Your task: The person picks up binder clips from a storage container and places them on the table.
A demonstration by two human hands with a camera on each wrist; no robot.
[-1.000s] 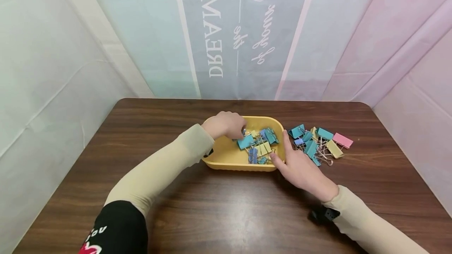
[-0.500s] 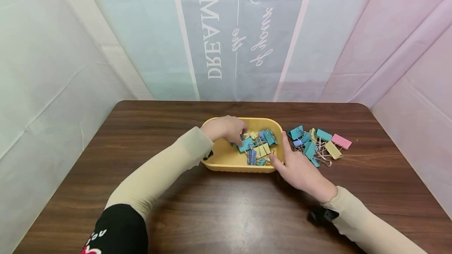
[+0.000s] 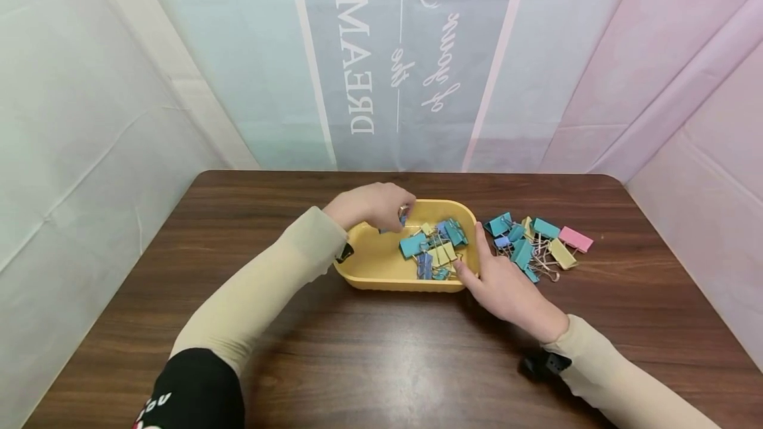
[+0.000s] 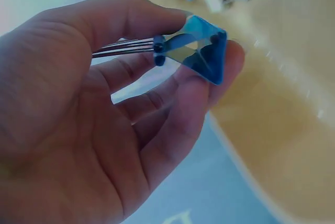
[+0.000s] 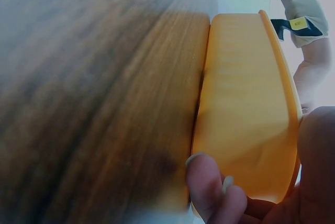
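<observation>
You're at a curtained-off desk corner, a sort of makeshift booth; home or office, you can't tell. Printed back cloth (image 3: 405, 151) hangs past the far edge, with sideways lettering (image 3: 356, 78), DREAMS readable. Pale left cloth (image 3: 107, 151) and pinkish right cloth (image 3: 691, 177) close in the side edges. Your desk (image 3: 393, 356): dark wood-grain top, rounded far corners. Heaped binder clips (image 3: 522, 253) toward the far right corner, more in a yellow tray (image 3: 405, 285), add an office-stationery touch.
</observation>
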